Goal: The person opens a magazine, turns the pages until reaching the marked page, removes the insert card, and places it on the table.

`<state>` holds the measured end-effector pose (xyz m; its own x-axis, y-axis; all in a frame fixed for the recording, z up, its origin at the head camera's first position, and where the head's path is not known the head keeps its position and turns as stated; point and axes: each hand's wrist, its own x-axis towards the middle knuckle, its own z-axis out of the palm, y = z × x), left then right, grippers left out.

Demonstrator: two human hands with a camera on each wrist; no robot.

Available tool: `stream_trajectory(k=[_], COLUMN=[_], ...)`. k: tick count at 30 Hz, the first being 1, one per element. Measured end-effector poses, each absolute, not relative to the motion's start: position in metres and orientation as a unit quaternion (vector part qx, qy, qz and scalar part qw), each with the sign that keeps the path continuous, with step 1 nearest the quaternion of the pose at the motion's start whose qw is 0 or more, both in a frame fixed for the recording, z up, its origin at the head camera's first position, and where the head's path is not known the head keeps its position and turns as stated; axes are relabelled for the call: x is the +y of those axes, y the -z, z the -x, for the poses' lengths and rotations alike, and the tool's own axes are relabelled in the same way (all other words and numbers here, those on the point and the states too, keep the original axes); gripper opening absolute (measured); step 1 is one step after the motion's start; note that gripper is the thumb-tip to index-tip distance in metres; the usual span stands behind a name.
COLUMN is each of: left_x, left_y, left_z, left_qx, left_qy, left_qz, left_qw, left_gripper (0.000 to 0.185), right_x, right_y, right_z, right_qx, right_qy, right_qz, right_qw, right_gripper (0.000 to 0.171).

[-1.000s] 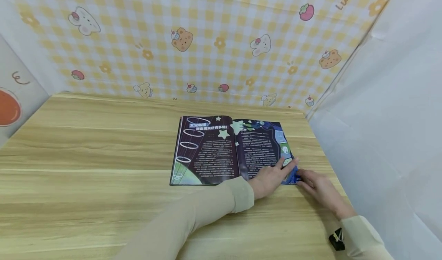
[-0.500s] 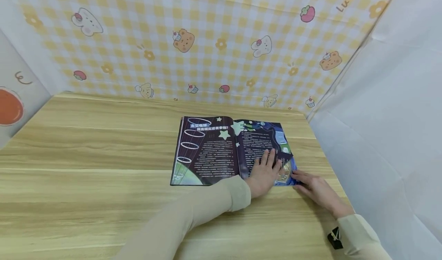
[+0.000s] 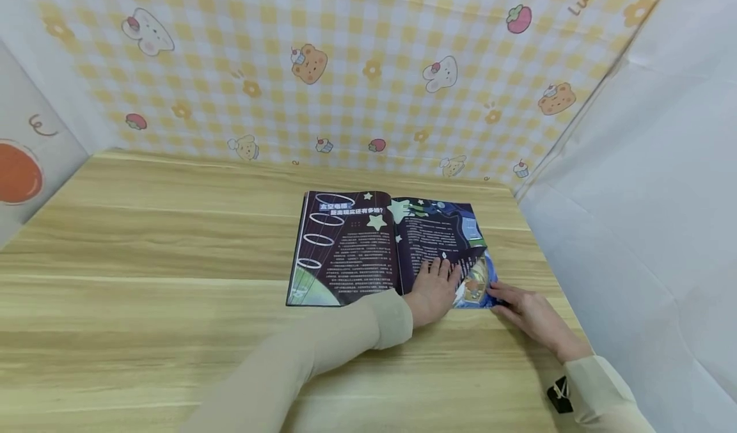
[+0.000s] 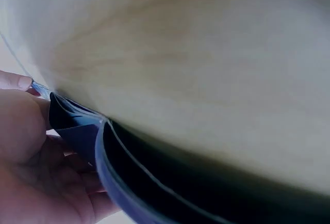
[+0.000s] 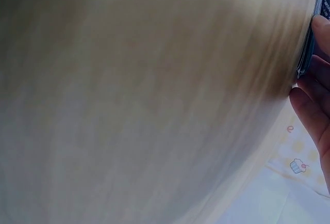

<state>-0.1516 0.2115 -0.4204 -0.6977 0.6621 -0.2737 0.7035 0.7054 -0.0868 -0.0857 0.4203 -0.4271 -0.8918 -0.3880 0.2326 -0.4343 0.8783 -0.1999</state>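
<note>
An open magazine [image 3: 391, 247] with dark space-themed pages lies flat on the wooden desk [image 3: 144, 260], toward its far right part, near the white side wall [image 3: 645, 183]. The left hand [image 3: 433, 292] rests on the lower part of the right-hand page, fingers curled under a lifted page corner [image 3: 469, 270] that shows a lighter picture beneath. The right hand [image 3: 530, 318] lies on the desk with relaxed fingers, its fingertips [image 3: 496, 289] touching the magazine's near right corner. A yellow checked backdrop [image 3: 345, 68] stands behind.
</note>
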Motion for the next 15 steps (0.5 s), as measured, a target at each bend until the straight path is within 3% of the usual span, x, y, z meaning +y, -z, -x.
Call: stream_trajectory(k=[15], left_x=[0.187], left_y=[0.418], left_z=[0.154], left_qx=[0.909], left_qy=[0.111], left_qz=[-0.395], left_qw=[0.076], left_gripper=[0.060], right_x=[0.420], right_y=[0.425], right_z=[0.086], right_qx=[-0.964], right_qy=[-0.125], right_qz=[-0.215], right_qw=[0.098], right_gripper=[0.032])
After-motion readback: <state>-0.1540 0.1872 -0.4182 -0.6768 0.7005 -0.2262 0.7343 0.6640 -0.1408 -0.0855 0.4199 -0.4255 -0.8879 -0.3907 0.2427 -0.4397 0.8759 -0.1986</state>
